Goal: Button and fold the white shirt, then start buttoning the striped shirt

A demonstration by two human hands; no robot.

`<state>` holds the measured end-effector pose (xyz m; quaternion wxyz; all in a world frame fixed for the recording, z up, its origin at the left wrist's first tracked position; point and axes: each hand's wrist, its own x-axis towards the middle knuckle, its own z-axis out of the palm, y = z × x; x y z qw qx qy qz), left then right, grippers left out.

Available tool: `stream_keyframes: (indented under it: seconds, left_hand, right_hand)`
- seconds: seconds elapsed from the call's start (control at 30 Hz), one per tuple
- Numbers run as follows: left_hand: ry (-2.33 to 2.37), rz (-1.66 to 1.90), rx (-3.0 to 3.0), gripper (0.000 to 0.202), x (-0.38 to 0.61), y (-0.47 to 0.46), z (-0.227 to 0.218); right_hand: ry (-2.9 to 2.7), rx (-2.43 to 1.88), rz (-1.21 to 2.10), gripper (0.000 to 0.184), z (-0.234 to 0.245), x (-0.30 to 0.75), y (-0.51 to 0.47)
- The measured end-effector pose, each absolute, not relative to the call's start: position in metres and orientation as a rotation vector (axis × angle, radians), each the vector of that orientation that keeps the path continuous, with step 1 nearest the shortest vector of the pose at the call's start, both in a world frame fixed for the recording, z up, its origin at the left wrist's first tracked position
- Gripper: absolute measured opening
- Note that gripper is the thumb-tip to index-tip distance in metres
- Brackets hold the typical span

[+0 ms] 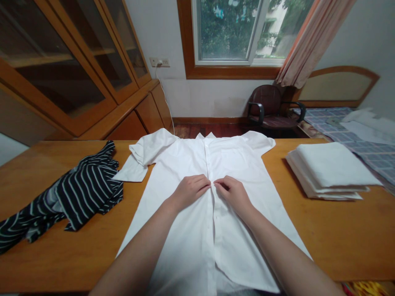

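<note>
A white button-up shirt [247, 246] lies spread on the wooden table, its collar at the far side and its front placket running down the middle. Below my hands the two front edges are apart; above them they meet. My left hand [193, 190] pinches the placket from the left side, fingers closed. Facing it, my right hand [231, 192] pinches the other front edge with thumb and forefinger. The fingertips of both hands nearly touch at the middle; any button between them is hidden. One sleeve [135, 164] is folded over at the left.
A black-and-white striped garment [89, 189] lies crumpled on the table [348, 234] at left. A stack of folded white cloth [333, 166] sits at right. Beyond the far edge stand a brown armchair [271, 105], a bed [370, 135] and a glass-door cabinet [123, 94].
</note>
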<state>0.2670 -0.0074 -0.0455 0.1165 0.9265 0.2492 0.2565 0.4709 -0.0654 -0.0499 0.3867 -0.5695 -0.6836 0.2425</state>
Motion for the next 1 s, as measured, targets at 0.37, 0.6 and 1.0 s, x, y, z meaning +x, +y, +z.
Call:
stream_keyframes:
  seconds: [0.37,0.6,1.0]
  left_hand:
    - [0.721,0.745,2.71,0.019,0.2671,-0.0073,-0.0462]
    - [0.721,0.76,2.718,0.019,0.2686,-0.0073,-0.0449]
    - [0.723,0.751,2.715,0.02,0.2675,-0.0052,-0.0486]
  right_hand:
    - [-1.971,-1.443,0.266,0.014,-0.0558,0.4683,-0.0633]
    - [-2.023,-1.41,0.208,0.017,-0.0591,0.4693,-0.0623]
    - [-2.129,-1.456,0.008,0.018,-0.0551,0.4679,-0.0652]
